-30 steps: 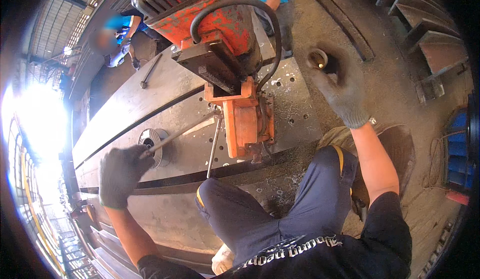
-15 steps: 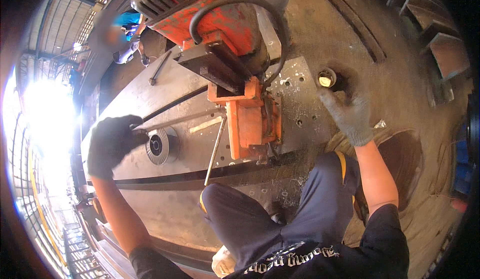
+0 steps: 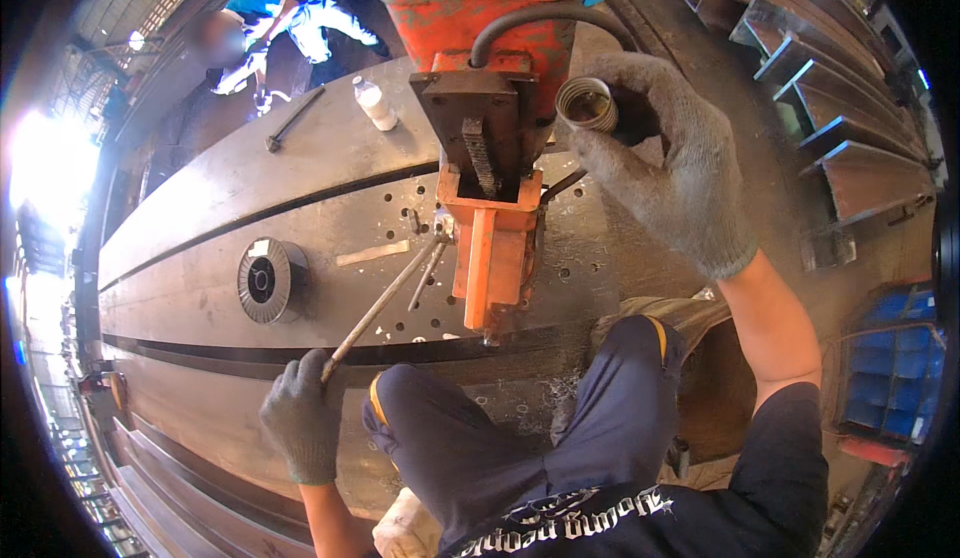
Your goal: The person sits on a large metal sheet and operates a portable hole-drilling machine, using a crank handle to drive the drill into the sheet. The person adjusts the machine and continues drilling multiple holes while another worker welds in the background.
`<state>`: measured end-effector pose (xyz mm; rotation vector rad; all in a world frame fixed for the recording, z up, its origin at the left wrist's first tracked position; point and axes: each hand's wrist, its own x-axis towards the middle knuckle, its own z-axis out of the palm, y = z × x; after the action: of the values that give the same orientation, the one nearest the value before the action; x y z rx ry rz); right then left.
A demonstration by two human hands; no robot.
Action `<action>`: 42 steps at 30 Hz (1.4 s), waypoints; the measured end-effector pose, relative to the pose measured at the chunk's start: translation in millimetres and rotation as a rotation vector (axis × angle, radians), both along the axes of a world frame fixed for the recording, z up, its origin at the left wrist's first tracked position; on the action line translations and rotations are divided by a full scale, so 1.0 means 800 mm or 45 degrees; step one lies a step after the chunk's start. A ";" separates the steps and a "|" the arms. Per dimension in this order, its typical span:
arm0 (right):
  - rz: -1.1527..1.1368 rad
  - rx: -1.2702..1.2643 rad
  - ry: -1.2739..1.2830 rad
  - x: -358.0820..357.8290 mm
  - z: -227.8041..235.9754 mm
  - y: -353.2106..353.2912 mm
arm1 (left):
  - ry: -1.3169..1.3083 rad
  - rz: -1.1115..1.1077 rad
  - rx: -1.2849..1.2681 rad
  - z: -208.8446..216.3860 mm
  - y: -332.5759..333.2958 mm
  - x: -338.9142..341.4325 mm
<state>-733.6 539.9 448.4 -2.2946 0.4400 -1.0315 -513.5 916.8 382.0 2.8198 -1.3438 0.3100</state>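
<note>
My left hand (image 3: 303, 420), in a grey knit glove, is closed round the end of a long metal lever (image 3: 385, 305). The lever runs up to the hub on the side of an orange and red drilling machine (image 3: 490, 263), which stands on perforated steel. My right hand (image 3: 690, 163), gloved alike, grips a small ribbed metal cup (image 3: 587, 106) between thumb and fingers. The cup's open mouth shows a little murky content. It is held up beside the machine's upper body, near a black hose (image 3: 535, 15). A second, shorter rod (image 3: 428, 276) also sticks out from the hub.
A wire spool (image 3: 270, 280), a flat strip (image 3: 373, 254), a plastic bottle (image 3: 375, 104) and a long tool (image 3: 296, 118) lie or stand on the steel beam. Angled steel pieces (image 3: 870, 183) line the right side. Beyond the beam, another person (image 3: 290, 28) bends forward. A blue crate (image 3: 890, 358) sits at right.
My left hand has come down and nearer to me, swinging the lever with it. My right hand has lifted the cup and brought it left, close to the machine. The view has shifted.
</note>
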 end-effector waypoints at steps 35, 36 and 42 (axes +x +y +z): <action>-0.146 -0.597 0.159 0.034 0.038 -0.018 | 0.215 0.087 -0.162 -0.046 0.022 -0.002; -0.132 -0.604 0.113 0.035 0.036 -0.020 | 0.218 0.094 -0.154 -0.046 0.022 -0.003; -0.156 -0.646 0.149 0.035 0.040 -0.019 | 0.237 0.126 -0.131 -0.041 0.021 -0.003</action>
<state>-705.6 525.1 480.1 -2.8172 0.4035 -1.1767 -516.1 933.4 349.2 2.7550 -1.1225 0.1100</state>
